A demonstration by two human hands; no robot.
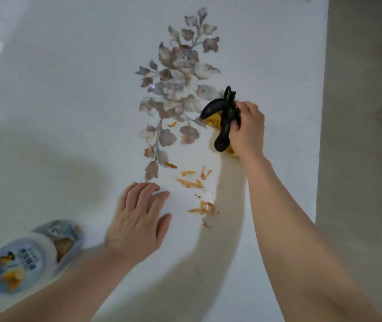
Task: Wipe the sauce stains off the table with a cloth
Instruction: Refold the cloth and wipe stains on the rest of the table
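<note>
The right hand (246, 130) clenches a bunched black-and-yellow cloth (226, 119); the left hand (138, 223) lies flat, released, beside orange sauce stains (191, 183) on the table (69, 112).

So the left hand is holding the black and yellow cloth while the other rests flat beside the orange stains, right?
No. The head view shows the right hand holding the black and yellow cloth; the left hand rests flat beside the orange stains.
</note>
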